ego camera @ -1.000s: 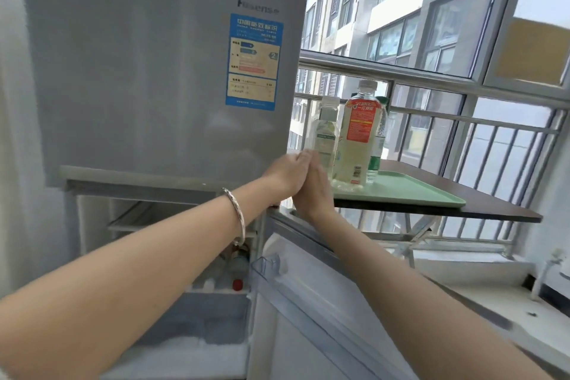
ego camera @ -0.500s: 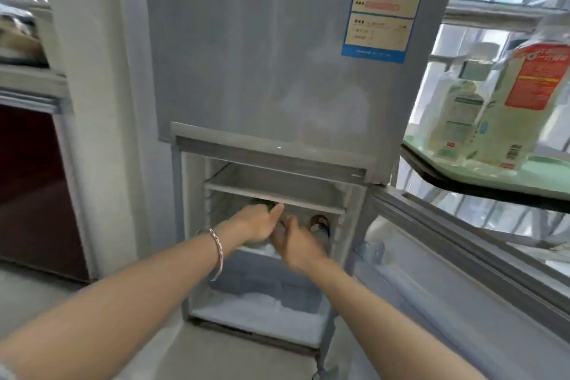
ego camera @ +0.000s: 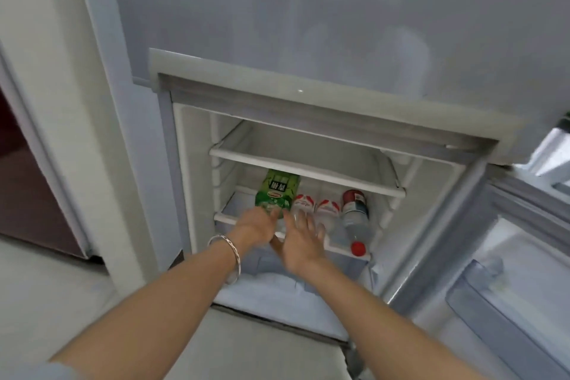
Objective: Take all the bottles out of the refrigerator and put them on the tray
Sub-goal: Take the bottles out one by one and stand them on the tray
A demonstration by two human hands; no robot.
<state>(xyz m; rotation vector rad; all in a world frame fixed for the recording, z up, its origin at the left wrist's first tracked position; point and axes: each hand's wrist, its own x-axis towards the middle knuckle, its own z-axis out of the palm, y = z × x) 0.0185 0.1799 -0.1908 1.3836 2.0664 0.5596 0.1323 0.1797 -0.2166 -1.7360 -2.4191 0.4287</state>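
Observation:
The refrigerator's (ego camera: 308,25) lower compartment stands open. On its lower shelf (ego camera: 340,249) several bottles lie on their sides, caps toward me: a green-labelled bottle (ego camera: 277,190) at the left, two bottles with red-and-white labels (ego camera: 303,203) (ego camera: 328,208) in the middle, and a clear bottle with a red cap (ego camera: 356,216) at the right. My left hand (ego camera: 257,225) grips the near end of the green-labelled bottle. My right hand (ego camera: 300,237) hovers with spread fingers over the near ends of the red-and-white bottles. The tray is out of view.
An upper shelf (ego camera: 308,163) sits bare above the bottles. Below them is a frosted drawer (ego camera: 277,296). The open door (ego camera: 509,256) with its clear bin (ego camera: 481,302) stands at the right. A dark red cabinet (ego camera: 30,194) is at the left.
My view has dropped from the tray and window to the lower compartment. Both hands have moved from the tray down onto the lower shelf, and the left one has taken hold of the green-labelled bottle.

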